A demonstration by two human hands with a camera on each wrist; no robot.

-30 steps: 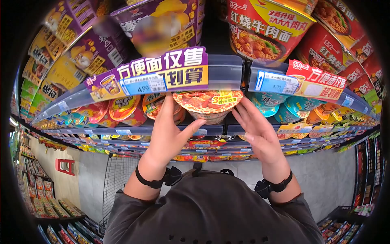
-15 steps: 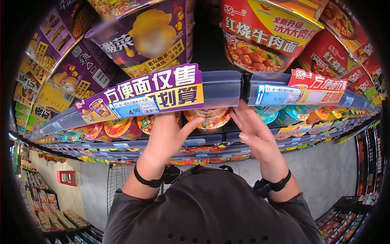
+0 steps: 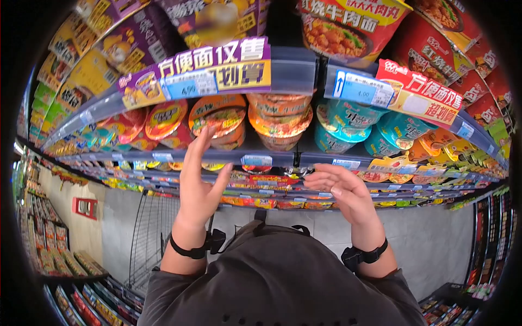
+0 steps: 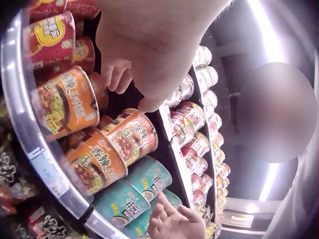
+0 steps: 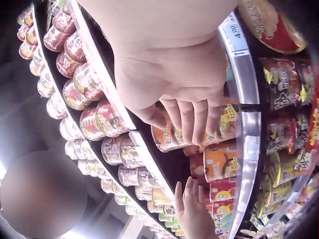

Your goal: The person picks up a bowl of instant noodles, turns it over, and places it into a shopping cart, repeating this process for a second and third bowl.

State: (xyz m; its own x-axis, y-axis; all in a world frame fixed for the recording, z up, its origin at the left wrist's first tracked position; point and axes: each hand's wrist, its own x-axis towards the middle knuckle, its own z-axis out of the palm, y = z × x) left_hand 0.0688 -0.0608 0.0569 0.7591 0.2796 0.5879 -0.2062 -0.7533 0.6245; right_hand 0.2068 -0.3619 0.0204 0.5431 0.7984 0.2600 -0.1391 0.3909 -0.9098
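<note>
Two orange instant noodle bowls (image 3: 280,127) stand stacked on the shelf below the price strip, one on top of the other. My left hand (image 3: 197,190) is held up before the shelf, fingers raised and thumb apart, overlapping a single orange bowl (image 3: 223,122) in the head view. Lower right of the stack, my right hand (image 3: 348,193) has its fingers extended leftward and its palm facing the left hand. Neither hand holds anything. In the left wrist view, the stacked orange bowls (image 4: 97,164) sit beside teal bowls (image 4: 122,201).
Teal noodle bowls (image 3: 348,122) stand right of the stack. A shelf edge (image 3: 293,73) with price labels runs above, carrying purple and red noodle tubs (image 3: 348,32). Lower shelves follow beneath. A wire cart (image 3: 155,233) stands on the floor at left.
Both hands have drawn back and down from the bowl between them, which now rests on another orange bowl. The head view has shifted, showing more of the lower shelf.
</note>
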